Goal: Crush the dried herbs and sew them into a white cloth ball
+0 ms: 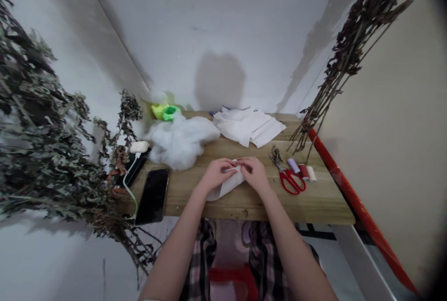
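Note:
My left hand and my right hand meet at the middle of the wooden table, fingertips pinching the top edge of a white fabric piece. The fabric's lower part hangs folded on the tabletop below my palms. Any small item between my fingertips is too hidden to tell. Beyond my left hand lies a loose mound of white cotton stuffing. Folded white cloth rests at the far edge. To my right are red-handled scissors and several thread spools, including a dark red one.
A black smartphone and a white charger with its cable lie at the left. A green plastic bag sits at the far corner. Bundles of dried leafy branches hang along the left, and more along the right.

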A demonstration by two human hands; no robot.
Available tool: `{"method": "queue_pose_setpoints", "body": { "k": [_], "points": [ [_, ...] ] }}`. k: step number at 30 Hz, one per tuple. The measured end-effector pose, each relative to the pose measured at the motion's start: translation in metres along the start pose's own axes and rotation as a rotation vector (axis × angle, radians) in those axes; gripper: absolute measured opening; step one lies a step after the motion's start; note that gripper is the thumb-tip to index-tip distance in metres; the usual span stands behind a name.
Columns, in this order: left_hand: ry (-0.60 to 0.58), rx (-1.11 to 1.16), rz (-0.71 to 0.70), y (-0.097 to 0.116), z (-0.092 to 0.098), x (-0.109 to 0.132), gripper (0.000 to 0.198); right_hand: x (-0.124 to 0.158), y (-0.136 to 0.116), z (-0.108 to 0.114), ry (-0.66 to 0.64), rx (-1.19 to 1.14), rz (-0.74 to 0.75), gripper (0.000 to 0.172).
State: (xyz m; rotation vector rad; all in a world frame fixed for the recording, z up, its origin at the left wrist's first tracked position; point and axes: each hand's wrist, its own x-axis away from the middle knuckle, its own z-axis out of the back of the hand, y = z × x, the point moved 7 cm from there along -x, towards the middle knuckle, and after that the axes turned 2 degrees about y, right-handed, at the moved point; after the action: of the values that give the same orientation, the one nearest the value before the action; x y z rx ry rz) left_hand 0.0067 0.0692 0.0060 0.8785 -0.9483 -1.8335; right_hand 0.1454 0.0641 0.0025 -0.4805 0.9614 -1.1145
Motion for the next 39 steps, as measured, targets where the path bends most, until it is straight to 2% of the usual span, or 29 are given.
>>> {"method": "queue_pose_setpoints", "body": {
  "k": [5,8,12,15,22,25,28,32,35,39],
  "points": [
    [0.098,-0.112,0.004,-0.004,0.007,0.000,0.010,0.008,0.005,-0.003,-0.069,0.018,-0.069,0.024],
    [0.154,-0.171,0.066,-0.013,0.013,0.001,0.027,0.012,0.007,-0.003,-0.086,0.022,-0.102,0.026],
    [0.111,-0.156,0.211,-0.029,0.013,0.005,0.050,0.014,-0.001,-0.002,-0.088,-0.002,-0.059,0.026],
    [0.050,-0.110,0.300,-0.034,0.010,0.007,0.045,0.015,-0.009,-0.003,-0.077,0.004,-0.002,0.026],
    [0.020,-0.063,0.366,-0.034,0.005,0.005,0.041,0.018,-0.016,-0.002,-0.004,0.080,0.091,0.025],
    [0.107,0.066,0.400,-0.035,0.005,0.004,0.035,0.018,-0.020,0.000,0.055,0.117,0.142,0.025],
    [0.224,0.357,0.447,-0.034,0.003,0.004,0.034,0.018,-0.025,0.003,0.164,0.161,0.165,0.025],
    [0.259,0.668,0.506,-0.026,-0.010,0.004,0.040,0.019,-0.031,0.008,0.286,0.215,0.201,0.027],
    [0.296,0.726,0.539,-0.022,-0.020,0.005,0.035,0.019,-0.035,0.009,0.329,0.265,0.228,0.027],
    [0.417,0.598,0.493,-0.018,-0.023,0.005,0.025,0.021,-0.038,0.010,0.362,0.336,0.273,0.029]
  ]
}}
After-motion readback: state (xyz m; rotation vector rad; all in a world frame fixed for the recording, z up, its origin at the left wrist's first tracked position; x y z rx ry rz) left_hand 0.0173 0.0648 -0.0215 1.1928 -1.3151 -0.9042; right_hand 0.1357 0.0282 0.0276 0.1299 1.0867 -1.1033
